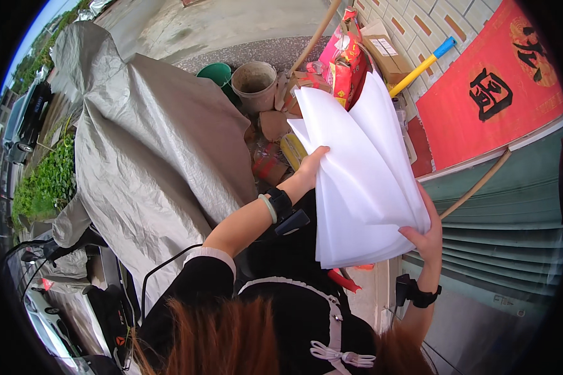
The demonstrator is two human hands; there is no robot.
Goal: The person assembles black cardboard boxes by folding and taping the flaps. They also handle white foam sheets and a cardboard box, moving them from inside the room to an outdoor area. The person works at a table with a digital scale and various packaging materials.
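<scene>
I see a stack of white foam sheets [363, 181] held up in front of the person's chest, fanned out at the top, w/ the upper edges splayed in three or four leaves. Left hand [311, 164] grips the stack's left edge, thumb over the front, fingers hidden behind. Right hand [426, 236] clasps the lower right corner, fingers curled around it from behind.

Risk as I judge it: sheets are thin, loose and slippery, pinched only at two edge pts, so the fanned top leaves could slide out and drop. Any gust would catch them, since this is outdoors.

Just beyond the sheets' top sits clutter: a grey bucket [254, 84], a green tub [216, 74], red bags [347, 65], cardboard boxes [385, 53], and a yellow pole w/ blue tip [422, 65]. A falling sheet would land in that mess and could get dirty or creased.

Left of the sheets, a grey tarp [150, 156] covers sth bulky. Right of them, a red banner [497, 87] hangs above a green roll-up shutter [500, 219]. The held-up stack also blocks the person's view of the ground ahead, so a trip on the clutter seems possible.
</scene>
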